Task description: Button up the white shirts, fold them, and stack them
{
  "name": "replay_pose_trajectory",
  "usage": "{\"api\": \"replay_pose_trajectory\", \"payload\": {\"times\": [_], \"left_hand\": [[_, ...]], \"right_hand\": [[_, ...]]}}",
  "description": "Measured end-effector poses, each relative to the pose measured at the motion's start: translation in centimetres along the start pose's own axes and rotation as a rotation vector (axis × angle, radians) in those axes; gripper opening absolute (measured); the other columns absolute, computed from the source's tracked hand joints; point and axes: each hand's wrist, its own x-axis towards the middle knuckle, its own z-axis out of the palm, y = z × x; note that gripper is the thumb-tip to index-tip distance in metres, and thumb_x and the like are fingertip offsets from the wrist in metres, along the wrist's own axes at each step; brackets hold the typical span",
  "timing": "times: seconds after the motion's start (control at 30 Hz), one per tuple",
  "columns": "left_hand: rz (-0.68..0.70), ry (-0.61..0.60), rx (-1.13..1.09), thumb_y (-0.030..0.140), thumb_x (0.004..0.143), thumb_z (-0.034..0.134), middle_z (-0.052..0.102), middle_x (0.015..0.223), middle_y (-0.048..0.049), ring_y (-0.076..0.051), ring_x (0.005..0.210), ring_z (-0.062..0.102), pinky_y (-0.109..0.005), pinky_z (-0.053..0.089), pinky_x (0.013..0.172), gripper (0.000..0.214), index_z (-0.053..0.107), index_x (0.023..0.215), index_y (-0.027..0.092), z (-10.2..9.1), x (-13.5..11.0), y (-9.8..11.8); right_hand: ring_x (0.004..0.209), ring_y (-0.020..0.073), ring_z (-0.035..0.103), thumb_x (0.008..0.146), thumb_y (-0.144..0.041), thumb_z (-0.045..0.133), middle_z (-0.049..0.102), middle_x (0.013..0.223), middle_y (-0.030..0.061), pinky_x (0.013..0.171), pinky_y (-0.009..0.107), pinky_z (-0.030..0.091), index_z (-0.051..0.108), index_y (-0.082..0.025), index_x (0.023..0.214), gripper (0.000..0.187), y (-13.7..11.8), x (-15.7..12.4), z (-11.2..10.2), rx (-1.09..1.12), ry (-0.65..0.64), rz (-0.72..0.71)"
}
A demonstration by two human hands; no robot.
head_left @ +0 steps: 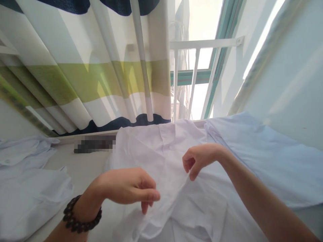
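Note:
A white shirt (146, 144), with a placket-like seam near its far end, lies spread out and rumpled before me. My right hand (202, 159) pinches an edge of it between thumb and fingers, lifting a fold of cloth. To the left, my left hand (128, 188) is bent down at the wrist over the same shirt. Its thumb and curled fingers are closed at a fold of the fabric; the exact grip is partly hidden. A dark beaded bracelet (82, 215) circles that wrist.
More white clothing (22, 195) lies at left, one piece with a collar and button. Another pale garment (272, 161) spreads at right against the wall. A dark, pixelated object (96, 144) rests at the back edge. Beyond are a striped curtain (101, 80) and white railing (204, 43).

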Motion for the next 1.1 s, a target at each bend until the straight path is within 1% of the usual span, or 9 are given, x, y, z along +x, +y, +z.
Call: {"api": "replay_pose_trajectory", "payload": {"times": [0.07, 0.2, 0.37, 0.5, 0.7, 0.8, 0.9, 1.0, 1.1], "left_hand": [[-0.065, 0.013, -0.052, 0.053, 0.088, 0.038, 0.07, 0.068, -0.0035, -0.015, 0.062, 0.06, -0.025, 0.046, 0.063, 0.045, 0.065, 0.079, 0.019, 0.2, 0.8, -0.5], [-0.202, 0.141, 0.059, 0.049, 0.079, 0.051, 0.068, 0.067, -0.0044, -0.014, 0.048, 0.053, -0.024, 0.041, 0.048, 0.033, 0.06, 0.075, 0.018, 1.0, 2.8, -2.0], [-0.206, 0.093, 0.038, 0.051, 0.074, 0.055, 0.063, 0.057, -0.0022, -0.015, 0.045, 0.053, -0.025, 0.04, 0.045, 0.032, 0.057, 0.073, 0.019, 2.4, 4.5, -1.8], [-0.203, 0.246, 0.048, 0.056, 0.074, 0.054, 0.063, 0.059, 0.0005, -0.018, 0.05, 0.056, -0.027, 0.042, 0.05, 0.042, 0.053, 0.098, 0.02, 3.0, 5.6, -1.1], [-0.375, 0.378, 0.431, 0.067, 0.07, 0.051, 0.062, 0.068, -0.0061, -0.025, 0.065, 0.059, -0.034, 0.041, 0.061, 0.047, 0.054, 0.068, 0.02, 3.7, 5.5, -0.6], [-0.255, 0.364, 0.325, 0.051, 0.077, 0.049, 0.057, 0.057, -0.0005, -0.017, 0.056, 0.052, -0.028, 0.036, 0.056, 0.033, 0.051, 0.063, 0.021, 4.1, 5.7, -0.8], [-0.121, 0.502, 0.185, 0.036, 0.085, 0.039, 0.056, 0.061, 0.0003, -0.014, 0.056, 0.047, -0.027, 0.036, 0.057, 0.027, 0.052, 0.067, 0.02, 3.9, 6.1, -1.4], [-0.023, 0.647, -0.118, 0.044, 0.091, 0.033, 0.063, 0.083, -0.0026, -0.018, 0.078, 0.055, -0.028, 0.043, 0.072, 0.036, 0.059, 0.087, 0.019, 3.2, 5.6, -2.3], [0.011, 0.608, -0.46, 0.055, 0.091, 0.032, 0.065, 0.103, -0.0045, -0.022, 0.097, 0.057, -0.033, 0.046, 0.084, 0.047, 0.056, 0.113, 0.021, 3.0, 4.1, -3.4]], "right_hand": [[0.074, 0.0163, 0.065, 0.067, -0.045, 0.072, 0.072, 0.08, -0.0012, 0.06, 0.023, 0.043, 0.072, -0.023, 0.08, 0.025, -0.1, -0.5, -0.2, 0.102, -0.047, -0.024], [0.074, 0.0168, 0.066, 0.076, -0.044, 0.065, 0.074, 0.08, 0.002, 0.062, 0.024, 0.045, 0.071, -0.021, 0.082, 0.025, 0.8, 0.0, -0.1, 0.156, -0.013, 0.026], [0.075, 0.0186, 0.066, 0.081, -0.032, 0.059, 0.073, 0.088, 0.0041, 0.062, 0.026, 0.045, 0.069, -0.022, 0.099, 0.022, 1.9, 2.4, 1.1, 0.019, 0.254, 0.045], [0.088, 0.0218, 0.065, 0.09, -0.022, 0.043, 0.071, 0.099, 0.0065, 0.069, 0.029, 0.044, 0.046, -0.025, 0.136, 0.046, 1.4, 5.2, 3.1, -0.17, 0.628, 0.007], [0.082, 0.0241, 0.066, 0.091, -0.025, 0.041, 0.071, 0.095, 0.0089, 0.064, 0.029, 0.039, 0.055, -0.023, 0.121, 0.033, 2.3, 8.3, 4.8, -0.275, 0.733, 0.08], [0.075, 0.0241, 0.066, 0.092, -0.026, 0.041, 0.071, 0.086, 0.0097, 0.06, 0.029, 0.036, 0.059, -0.02, 0.109, 0.026, 2.8, 8.5, 4.5, -0.263, 0.769, 0.104], [0.074, 0.0222, 0.065, 0.094, -0.024, 0.036, 0.07, 0.085, 0.0077, 0.06, 0.028, 0.035, 0.057, -0.02, 0.105, 0.024, 2.6, 8.2, 3.7, -0.237, 0.825, 0.111], [0.08, 0.0207, 0.063, 0.097, -0.026, 0.03, 0.069, 0.091, 0.0062, 0.064, 0.028, 0.038, 0.051, -0.02, 0.111, 0.025, 2.3, 8.0, 3.0, -0.155, 0.934, 0.111], [0.084, 0.0204, 0.062, 0.096, -0.024, 0.031, 0.067, 0.095, 0.0074, 0.07, 0.03, 0.042, 0.048, -0.017, 0.115, 0.026, 2.5, 8.3, 3.3, -0.037, 0.998, 0.061]]}}
